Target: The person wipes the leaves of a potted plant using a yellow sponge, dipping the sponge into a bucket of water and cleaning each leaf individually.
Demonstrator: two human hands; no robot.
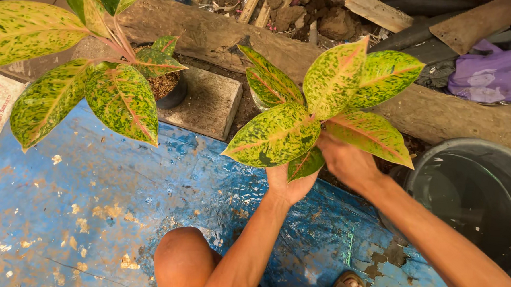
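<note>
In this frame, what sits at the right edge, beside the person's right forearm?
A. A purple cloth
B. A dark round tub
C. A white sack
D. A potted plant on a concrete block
B: the dark round tub lies at the right edge, just past the right hand and forearm, which reach under the speckled plant.

I see a broad-leaved plant (320, 112) speckled yellow-green over dark green, with pink midribs and pink edges, and a second potted plant (92, 79) wearing the same pattern. Beneath them lies a glossy blue tarp (121, 201) blotched with tan mud, beside a dark grey round tub (483, 193) and crumpled purple plastic (494, 73).
</note>
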